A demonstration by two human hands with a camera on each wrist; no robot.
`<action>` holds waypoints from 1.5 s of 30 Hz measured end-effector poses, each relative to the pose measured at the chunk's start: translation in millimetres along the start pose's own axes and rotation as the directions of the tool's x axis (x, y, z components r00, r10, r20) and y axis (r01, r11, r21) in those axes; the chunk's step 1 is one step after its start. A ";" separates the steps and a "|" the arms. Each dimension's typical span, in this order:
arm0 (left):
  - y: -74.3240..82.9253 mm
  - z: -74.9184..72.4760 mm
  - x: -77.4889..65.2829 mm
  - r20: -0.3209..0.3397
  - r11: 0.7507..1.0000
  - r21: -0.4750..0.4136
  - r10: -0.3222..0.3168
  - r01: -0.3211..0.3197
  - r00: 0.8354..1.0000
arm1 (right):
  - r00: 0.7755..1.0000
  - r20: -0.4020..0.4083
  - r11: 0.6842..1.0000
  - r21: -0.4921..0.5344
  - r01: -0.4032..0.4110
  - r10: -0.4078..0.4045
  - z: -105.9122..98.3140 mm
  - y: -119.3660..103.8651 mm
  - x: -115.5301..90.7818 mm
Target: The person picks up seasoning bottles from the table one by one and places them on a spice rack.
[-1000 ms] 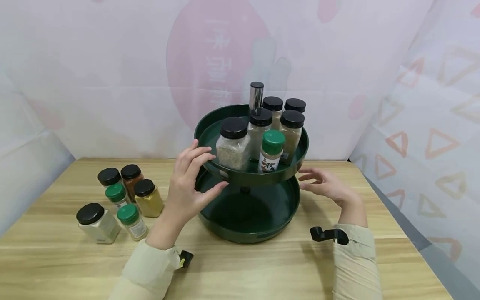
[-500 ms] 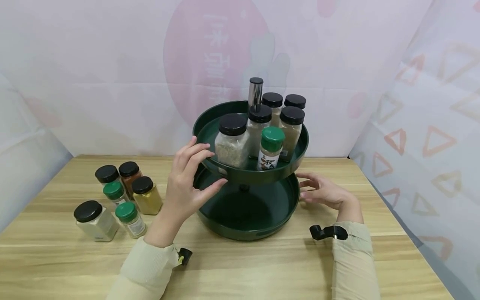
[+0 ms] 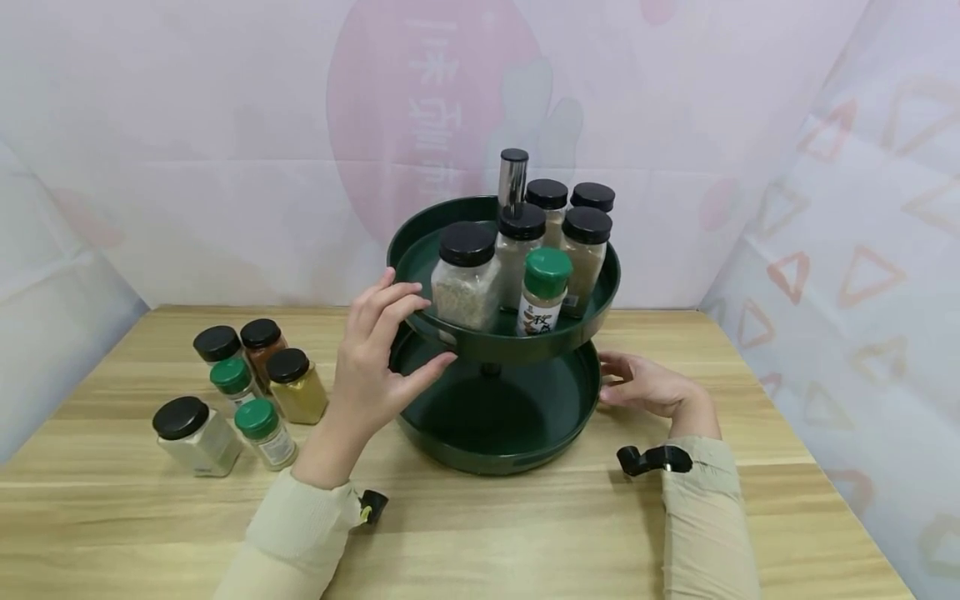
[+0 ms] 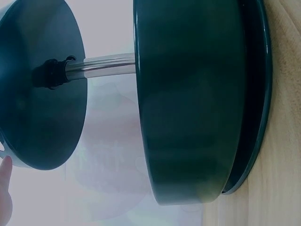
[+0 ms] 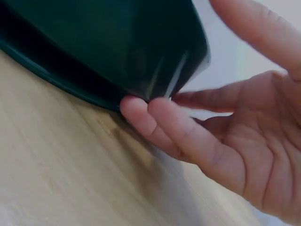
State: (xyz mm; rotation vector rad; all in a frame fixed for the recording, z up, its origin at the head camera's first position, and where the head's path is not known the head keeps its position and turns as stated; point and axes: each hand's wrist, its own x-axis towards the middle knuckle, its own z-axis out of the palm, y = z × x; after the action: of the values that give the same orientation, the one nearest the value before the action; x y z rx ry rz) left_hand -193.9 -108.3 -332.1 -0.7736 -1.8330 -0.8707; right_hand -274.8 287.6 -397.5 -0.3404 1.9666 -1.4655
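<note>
A dark green two-tier turntable rack has an upper tray [image 3: 517, 346] and a lower tray [image 3: 495, 463], joined by a metal post [image 4: 108, 66]. My left hand [image 3: 375, 367] is at the upper tray's left rim, fingers spread along it and thumb extended just below. At the lower tray's right side is my right hand [image 3: 648, 385]; its fingertips meet the tray's lower edge in the right wrist view, thumb apart. On the upper tray stand a large black-lidded spice jar [image 3: 465, 287], a green-capped spice bottle [image 3: 542, 292] and several other black-lidded jars [image 3: 585, 262].
On the wooden table [image 3: 480, 542], left of the rack, is a group of spice containers, including a black-lidded jar [image 3: 198, 437], a green-capped bottle [image 3: 266, 433] and a yellow spice jar [image 3: 298, 387]. A pale printed cloth [image 3: 247, 167] hangs behind the table.
My right hand has moved from beside the upper tray's rim down to the side of the lower tray. My left hand and the jars keep their places.
</note>
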 end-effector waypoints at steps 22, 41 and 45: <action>1.8 -6.9 4.5 0.059 1.000 0.002 -0.009 0.009 0.998 | 0.998 0.027 0.979 0.196 0.046 -0.052 11.4 8.0 7.1; 8.7 -37.4 14.7 0.300 0.995 0.090 0.015 -0.044 0.954 | 0.998 -0.051 0.964 0.264 0.043 -0.031 35.3 2.9 -7.6; 9.7 -49.5 12.8 0.314 0.996 0.086 -0.004 -0.024 0.950 | 0.998 -0.054 0.957 0.285 0.052 -0.038 37.0 3.8 -8.1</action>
State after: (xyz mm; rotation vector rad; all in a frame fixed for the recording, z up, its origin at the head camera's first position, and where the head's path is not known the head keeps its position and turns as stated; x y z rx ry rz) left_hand -167.4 -141.9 -302.5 -0.9043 -2.1289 -0.6823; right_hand -244.5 265.5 -404.1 -0.2241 1.7588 -1.7750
